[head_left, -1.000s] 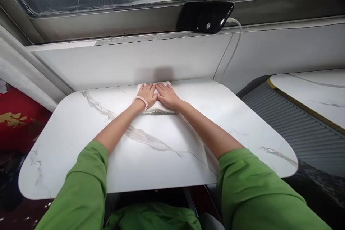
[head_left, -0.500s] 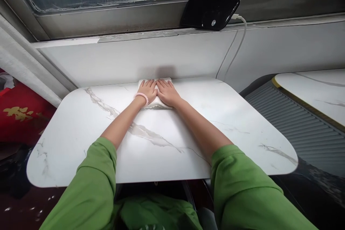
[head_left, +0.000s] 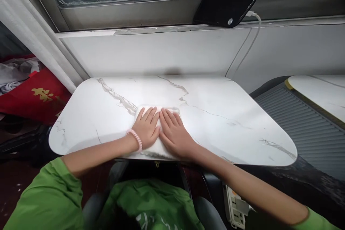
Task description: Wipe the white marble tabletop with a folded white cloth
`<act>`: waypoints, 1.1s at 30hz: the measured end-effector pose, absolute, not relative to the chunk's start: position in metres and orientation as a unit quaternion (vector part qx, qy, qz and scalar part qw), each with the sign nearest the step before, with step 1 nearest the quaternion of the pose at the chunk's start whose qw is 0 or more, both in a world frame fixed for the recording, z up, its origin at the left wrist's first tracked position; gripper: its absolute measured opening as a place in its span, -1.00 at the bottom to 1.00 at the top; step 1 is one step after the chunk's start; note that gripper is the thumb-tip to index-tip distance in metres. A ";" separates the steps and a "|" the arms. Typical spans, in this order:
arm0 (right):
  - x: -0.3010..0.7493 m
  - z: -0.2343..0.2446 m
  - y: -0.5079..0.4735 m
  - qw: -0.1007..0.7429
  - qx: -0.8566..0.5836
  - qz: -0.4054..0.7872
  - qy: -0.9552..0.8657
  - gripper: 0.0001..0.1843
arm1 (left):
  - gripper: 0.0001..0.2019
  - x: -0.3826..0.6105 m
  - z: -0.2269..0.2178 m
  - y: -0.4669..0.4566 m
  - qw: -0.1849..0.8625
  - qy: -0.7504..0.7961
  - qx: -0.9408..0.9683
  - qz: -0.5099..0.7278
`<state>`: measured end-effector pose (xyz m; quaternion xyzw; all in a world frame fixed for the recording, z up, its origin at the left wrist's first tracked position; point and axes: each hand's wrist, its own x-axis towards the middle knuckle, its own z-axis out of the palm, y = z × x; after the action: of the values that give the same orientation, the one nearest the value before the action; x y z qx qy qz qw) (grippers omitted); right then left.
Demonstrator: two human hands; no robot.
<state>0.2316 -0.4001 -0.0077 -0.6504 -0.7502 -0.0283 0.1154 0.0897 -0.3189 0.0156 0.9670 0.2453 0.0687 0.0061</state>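
A white cloth (head_left: 159, 148) lies flat on the white marble-patterned table (head_left: 215, 100), near its front edge. My left hand (head_left: 147, 127), with a pink coiled band at the wrist, presses on the cloth's left part with its fingers stretched out. Beside it, my right hand (head_left: 174, 133) rests flat on the right part, fingers extended and close together. The two hands touch or nearly touch at the thumbs. Much of the cloth is covered by them.
A black phone (head_left: 225, 10) leans against the window frame on the sill, a white cable (head_left: 256, 37) hanging from it. At left are a white curtain (head_left: 35, 25) and a red bag (head_left: 51, 97). A power strip (head_left: 234, 208) sits below the table; a second tabletop (head_left: 323, 90) is at right.
Both hands have drawn the cloth from the table's back edge by the wall toward me, to near the front edge. My elbows have bent outward, and the view has shifted slightly.
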 end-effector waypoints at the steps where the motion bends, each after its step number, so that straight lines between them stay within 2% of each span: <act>1: 0.226 -0.004 -0.409 0.111 -0.640 -0.024 -0.760 -0.32 | -0.48 0.080 0.016 -0.329 0.007 0.245 0.967 0.070; 8: 0.216 0.002 -0.400 0.121 -0.600 -0.011 -0.790 -0.28 | -0.46 0.054 0.020 -0.329 0.022 0.268 0.962 0.046; 13: 0.210 -0.005 -0.320 0.119 -0.639 -0.001 -0.760 -0.32 | -0.47 0.070 0.019 -0.259 0.031 0.339 0.940 0.003; 23: 0.223 -0.004 -0.166 0.165 -0.687 0.005 -0.708 -0.36 | -0.56 0.103 0.016 -0.106 0.022 0.354 0.933 0.066; 33: 0.228 -0.006 -0.157 0.192 -0.693 0.008 -0.695 -0.38 | -0.56 0.109 0.006 -0.094 0.015 0.356 0.930 0.088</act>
<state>0.2276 -0.1574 -0.0056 -0.6933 -0.6947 0.0079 0.1915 0.1091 -0.0937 0.0064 0.9302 0.3561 0.0879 0.0154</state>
